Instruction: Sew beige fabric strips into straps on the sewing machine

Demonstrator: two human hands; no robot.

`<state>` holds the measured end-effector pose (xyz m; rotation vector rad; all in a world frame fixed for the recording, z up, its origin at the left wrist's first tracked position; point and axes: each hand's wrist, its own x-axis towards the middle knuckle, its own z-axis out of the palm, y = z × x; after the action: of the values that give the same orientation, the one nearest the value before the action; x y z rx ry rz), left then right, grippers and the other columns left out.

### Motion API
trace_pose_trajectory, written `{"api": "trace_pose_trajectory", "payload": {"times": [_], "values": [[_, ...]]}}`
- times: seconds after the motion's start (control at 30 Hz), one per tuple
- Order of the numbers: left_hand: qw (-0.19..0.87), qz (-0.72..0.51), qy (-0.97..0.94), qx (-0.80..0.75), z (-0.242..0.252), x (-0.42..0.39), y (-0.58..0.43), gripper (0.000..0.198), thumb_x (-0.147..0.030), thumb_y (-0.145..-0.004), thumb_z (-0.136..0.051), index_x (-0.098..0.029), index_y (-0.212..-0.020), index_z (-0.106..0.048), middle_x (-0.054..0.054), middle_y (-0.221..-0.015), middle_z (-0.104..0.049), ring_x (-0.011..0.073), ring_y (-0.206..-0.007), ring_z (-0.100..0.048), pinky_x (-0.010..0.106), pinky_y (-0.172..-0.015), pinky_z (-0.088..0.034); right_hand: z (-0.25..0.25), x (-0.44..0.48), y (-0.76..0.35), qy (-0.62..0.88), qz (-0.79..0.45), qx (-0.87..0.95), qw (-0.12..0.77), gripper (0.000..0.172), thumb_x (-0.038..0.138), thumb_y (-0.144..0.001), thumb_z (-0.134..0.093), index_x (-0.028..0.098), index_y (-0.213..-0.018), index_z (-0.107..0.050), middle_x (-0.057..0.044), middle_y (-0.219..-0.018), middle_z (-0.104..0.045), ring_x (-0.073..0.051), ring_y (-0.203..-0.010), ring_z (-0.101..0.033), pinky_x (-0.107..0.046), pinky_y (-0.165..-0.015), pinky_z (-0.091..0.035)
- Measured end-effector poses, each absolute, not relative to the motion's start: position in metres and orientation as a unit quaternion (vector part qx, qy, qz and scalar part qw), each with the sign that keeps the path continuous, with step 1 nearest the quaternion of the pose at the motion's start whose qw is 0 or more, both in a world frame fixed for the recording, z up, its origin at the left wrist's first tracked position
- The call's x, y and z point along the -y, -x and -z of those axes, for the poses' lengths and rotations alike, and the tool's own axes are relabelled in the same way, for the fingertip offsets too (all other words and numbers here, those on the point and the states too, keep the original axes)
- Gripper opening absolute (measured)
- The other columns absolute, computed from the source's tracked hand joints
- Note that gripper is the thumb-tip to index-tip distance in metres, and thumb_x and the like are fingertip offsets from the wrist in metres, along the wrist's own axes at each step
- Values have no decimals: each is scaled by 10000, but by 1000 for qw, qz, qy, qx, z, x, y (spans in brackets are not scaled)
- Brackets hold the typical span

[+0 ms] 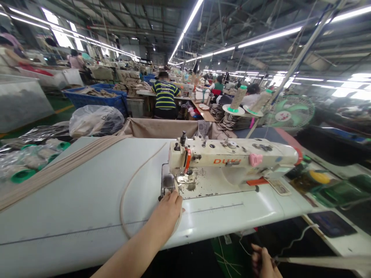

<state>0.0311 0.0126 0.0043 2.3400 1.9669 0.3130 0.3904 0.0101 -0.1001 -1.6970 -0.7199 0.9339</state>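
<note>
A white sewing machine (232,154) stands on the pale table (95,193). My left hand (171,206) is at its needle area, fingers pressed together on a thin beige cord (123,200) that curves over the table to the left. Below the table's front edge at the lower right, my right hand (263,260) has its fingers closed by the end of a pale strip (324,262); blur hides whether it grips the strip. A bundle of beige strips (66,162) lies across the table's left side.
Thread cones (239,98) stand behind the machine, near a green fan (290,112). Plastic-wrapped spools (31,166) lie at the left, with a blue bin (98,98) beyond. A person in a striped shirt (165,94) sits ahead. A phone-like dark panel (333,223) lies at right.
</note>
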Motion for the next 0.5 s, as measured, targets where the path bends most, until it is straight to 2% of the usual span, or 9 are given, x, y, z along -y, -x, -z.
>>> {"api": "trace_pose_trajectory", "payload": {"times": [0.1, 0.17, 0.23, 0.3, 0.4, 0.5], "values": [[50, -103, -756, -644, -5, -11, -30, 191, -165, -1005, -514, -146, -1129, -659, 139, -1244, -638, 280, -1228, -617, 468, -1146, -464, 123, -7, -408, 722, -381, 196, 544, 566, 720, -571, -705, 203, -803, -713, -29, -652, -645, -162, -509, -520, -287, -410, -373], [45, -108, -762, -637, 0, -8, -26, 222, -158, -1015, -465, -154, -1125, -658, 140, -1254, -631, 286, -1217, -617, 459, -1114, -489, 134, -4, -416, 730, -370, 159, 552, 549, 687, -549, -701, 198, -798, -700, -7, -621, -620, -136, -439, -464, -270, -367, -293], [28, -123, -774, -621, 10, -6, -20, 251, -166, -1015, -433, -159, -1130, -655, 145, -1273, -618, 300, -1198, -618, 472, -1081, -508, 144, -2, -424, 737, -357, 138, 557, 532, 635, -564, -720, 182, -841, -707, 10, -626, -617, -119, -420, -452, -254, -361, -267], [13, -151, -786, -599, 22, -6, -13, 275, -195, -1020, -409, -155, -1152, -647, 153, -1289, -605, 309, -1210, -608, 481, -1078, -506, 153, -3, -432, 744, -346, 117, 560, 467, 556, -644, -749, 170, -904, -709, 23, -646, -625, -118, -449, -502, -242, -381, -303], [2, -171, -799, -577, 34, -9, -7, 296, -252, -1030, -399, -148, -1131, -657, 161, -1270, -611, 314, -1218, -606, 475, -1094, -493, 165, -9, -445, 754, -329, 88, 562, 306, 433, -845, -734, 162, -970, -669, 35, -701, -643, -108, -542, -587, -211, -445, -385], [-14, -160, -816, -556, 36, -11, -5, 328, -239, -1033, -375, -145, -1100, -682, 157, -1213, -645, 319, -1213, -610, 473, -1082, -503, 172, -20, -455, 761, -320, 73, 560, 228, 383, -962, -675, 157, -974, -642, 39, -758, -651, -97, -598, -619, -212, -511, -468]]}}
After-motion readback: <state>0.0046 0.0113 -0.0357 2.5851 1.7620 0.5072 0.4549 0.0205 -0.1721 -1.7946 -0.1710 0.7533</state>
